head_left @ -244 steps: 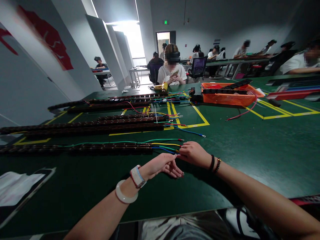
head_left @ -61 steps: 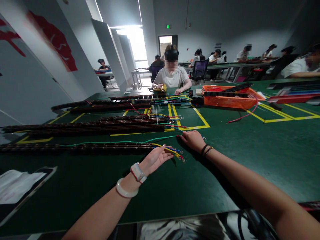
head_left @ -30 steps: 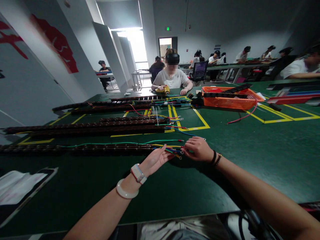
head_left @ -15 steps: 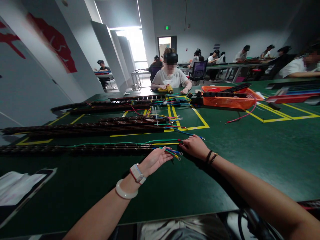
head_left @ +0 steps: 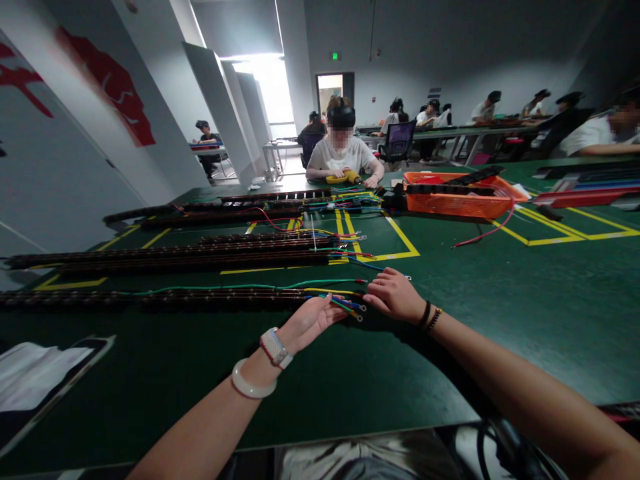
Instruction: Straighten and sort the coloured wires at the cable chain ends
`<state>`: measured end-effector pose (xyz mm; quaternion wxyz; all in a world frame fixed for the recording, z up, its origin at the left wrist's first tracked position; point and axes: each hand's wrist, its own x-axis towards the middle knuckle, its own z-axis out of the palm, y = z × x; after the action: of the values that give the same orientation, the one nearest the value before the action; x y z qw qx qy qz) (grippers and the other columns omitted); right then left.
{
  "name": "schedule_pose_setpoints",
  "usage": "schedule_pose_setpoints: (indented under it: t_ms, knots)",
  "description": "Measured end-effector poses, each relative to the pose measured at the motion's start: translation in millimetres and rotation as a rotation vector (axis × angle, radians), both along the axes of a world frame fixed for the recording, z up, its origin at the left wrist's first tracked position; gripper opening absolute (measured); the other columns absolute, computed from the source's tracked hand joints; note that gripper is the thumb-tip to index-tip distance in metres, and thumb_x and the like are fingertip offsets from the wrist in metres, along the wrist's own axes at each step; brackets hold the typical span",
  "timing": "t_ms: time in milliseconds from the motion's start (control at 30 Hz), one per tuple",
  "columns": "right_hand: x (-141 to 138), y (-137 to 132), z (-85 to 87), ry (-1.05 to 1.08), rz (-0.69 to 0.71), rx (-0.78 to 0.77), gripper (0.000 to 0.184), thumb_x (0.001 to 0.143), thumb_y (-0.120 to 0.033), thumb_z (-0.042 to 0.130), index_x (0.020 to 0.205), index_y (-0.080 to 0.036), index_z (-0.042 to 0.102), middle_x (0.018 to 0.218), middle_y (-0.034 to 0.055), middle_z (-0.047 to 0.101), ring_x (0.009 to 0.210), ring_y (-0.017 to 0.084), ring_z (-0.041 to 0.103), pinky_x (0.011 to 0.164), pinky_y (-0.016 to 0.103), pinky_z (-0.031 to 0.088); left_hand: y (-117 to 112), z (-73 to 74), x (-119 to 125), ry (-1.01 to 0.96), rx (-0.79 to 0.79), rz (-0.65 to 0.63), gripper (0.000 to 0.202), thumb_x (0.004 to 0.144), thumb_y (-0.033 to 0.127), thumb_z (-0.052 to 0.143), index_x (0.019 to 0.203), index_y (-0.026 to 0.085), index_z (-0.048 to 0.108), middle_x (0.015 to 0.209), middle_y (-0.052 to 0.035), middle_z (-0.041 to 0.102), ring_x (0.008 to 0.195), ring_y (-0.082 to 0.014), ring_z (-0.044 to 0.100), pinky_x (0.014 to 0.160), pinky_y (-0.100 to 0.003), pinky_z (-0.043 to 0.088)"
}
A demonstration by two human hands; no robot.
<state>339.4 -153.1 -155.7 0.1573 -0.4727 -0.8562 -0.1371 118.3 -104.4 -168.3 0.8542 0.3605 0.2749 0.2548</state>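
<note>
A long black cable chain [head_left: 225, 298] lies across the near part of the table with coloured wires running out of its right end. My left hand [head_left: 313, 320], palm up, has its thumb over a bunch of blue, green and yellow wires [head_left: 345, 303] tipped with ring terminals. Its fingers stretch beneath the bunch. My right hand [head_left: 395, 297] has curled fingers closed at the tip of a yellow wire [head_left: 333, 291]; the fingertips partly hide that end. Just behind it, a green wire [head_left: 330, 283] with a red end lies apart from my right fingers.
More cable chains [head_left: 175, 253] lie behind, over yellow tape marks. An orange basket [head_left: 450, 203] holds black chain pieces. Across the table a person [head_left: 343, 153] has a hand on a yellow heat-gun-like tool [head_left: 345, 177]. Papers on a dark board [head_left: 45, 380] lie at the left.
My right hand has moved slightly right, and the green wire's red end now shows free of it. My left hand stays in place. The person opposite has shifted the yellow tool rightward.
</note>
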Motion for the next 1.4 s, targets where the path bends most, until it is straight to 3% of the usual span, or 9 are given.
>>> schedule_pose_setpoints:
  t_ms: [100,233,367,500,667,800,1000,1167,1400]
  knots:
    - [-1.5,-5.6,2.8,-0.093,0.261,0.093,0.047,0.091,-0.052,0.038,0.064,-0.017,0.056,0.057,0.0013,0.054,0.057,0.013,0.043,0.064,0.03,0.025,1.1,-2.4,-0.4,-0.012,0.0,0.0,0.018,0.088,0.016,0.049,0.098,0.005,0.059,0.104,-0.018,0.065,0.098,-0.0227,0.063,0.1,-0.042,0.04]
    - [-7.6,-8.1,-1.0,-0.204,0.372,0.162,0.042,0.091,-0.048,0.042,0.065,-0.018,0.055,0.056,0.0,0.053,0.056,0.012,0.041,0.062,0.031,0.023,0.3,-1.7,0.3,-0.015,-0.012,0.012,0.018,0.088,0.016,0.049,0.099,0.005,0.059,0.103,-0.018,0.066,0.1,-0.0231,0.063,0.1,-0.042,0.04]
    - [-14.2,-8.7,-5.8,-0.208,0.349,0.189,0.034,0.093,-0.034,0.042,0.067,-0.018,0.056,0.057,-0.0004,0.054,0.056,0.012,0.042,0.058,0.03,0.022,-1.3,0.4,0.7,-0.01,-0.015,0.021,0.018,0.088,0.015,0.047,0.098,0.006,0.059,0.102,-0.0177,0.066,0.1,-0.0225,0.063,0.099,-0.041,0.041]
    - [-20.4,-9.4,-8.1,-0.084,0.276,0.164,0.033,0.093,-0.032,0.042,0.066,-0.018,0.056,0.056,-0.0004,0.055,0.054,0.011,0.043,0.057,0.029,0.022,-1.0,-1.0,0.7,-0.012,-0.005,0.015,0.017,0.089,0.017,0.048,0.096,0.006,0.06,0.1,-0.0168,0.067,0.097,-0.0214,0.064,0.097,-0.039,0.043]
    - [-23.6,-8.3,-4.8,0.153,0.025,0.018,0.032,0.09,-0.032,0.043,0.064,-0.018,0.054,0.059,0.0006,0.057,0.055,0.01,0.046,0.057,0.026,0.026,-1.6,-2.2,0.6,0.016,0.032,-0.003,0.02,0.09,0.021,0.046,0.089,0.007,0.06,0.094,-0.0156,0.068,0.088,-0.0198,0.065,0.091,-0.036,0.047]
    - [-20.3,-4.5,-3.9,0.162,-0.123,-0.095,0.031,0.09,-0.033,0.044,0.066,-0.018,0.055,0.061,0.0009,0.059,0.057,0.011,0.049,0.057,0.025,0.026,-4.1,-1.6,-0.1,0.137,0.061,0.006,0.022,0.091,0.025,0.045,0.087,0.008,0.057,0.086,-0.016,0.068,0.079,-0.0206,0.067,0.084,-0.038,0.05]
    - [-18.4,1.5,-10.7,-0.021,-0.064,-0.178,0.029,0.088,-0.031,0.046,0.067,-0.017,0.06,0.064,0.0032,0.064,0.062,0.013,0.055,0.068,0.028,0.028,-6.8,1.2,-0.7,0.179,0.057,0.0,0.02,0.091,0.025,0.044,0.085,0.009,0.054,0.082,-0.0162,0.067,0.074,-0.0199,0.067,0.076,-0.035,0.052]
    - [-19.7,2.1,-10.8,-0.132,-0.034,-0.134,0.034,0.09,-0.034,0.043,0.066,-0.017,0.062,0.063,0.0047,0.064,0.063,0.014,0.054,0.07,0.031,0.026,-7.0,2.4,-0.9,0.184,0.064,-0.002,0.021,0.091,0.023,0.042,0.084,0.009,0.055,0.081,-0.0151,0.067,0.072,-0.0189,0.066,0.074,-0.033,0.052]
    - [-15.3,-7.9,1.7,-0.09,0.056,-0.014,0.046,0.091,-0.051,0.038,0.068,-0.017,0.06,0.062,0.0041,0.061,0.059,0.013,0.048,0.063,0.03,0.023,-6.9,1.9,-1.0,0.139,0.052,-0.009,0.023,0.091,0.024,0.043,0.084,0.007,0.058,0.08,-0.0155,0.068,0.073,-0.0198,0.066,0.078,-0.036,0.051]
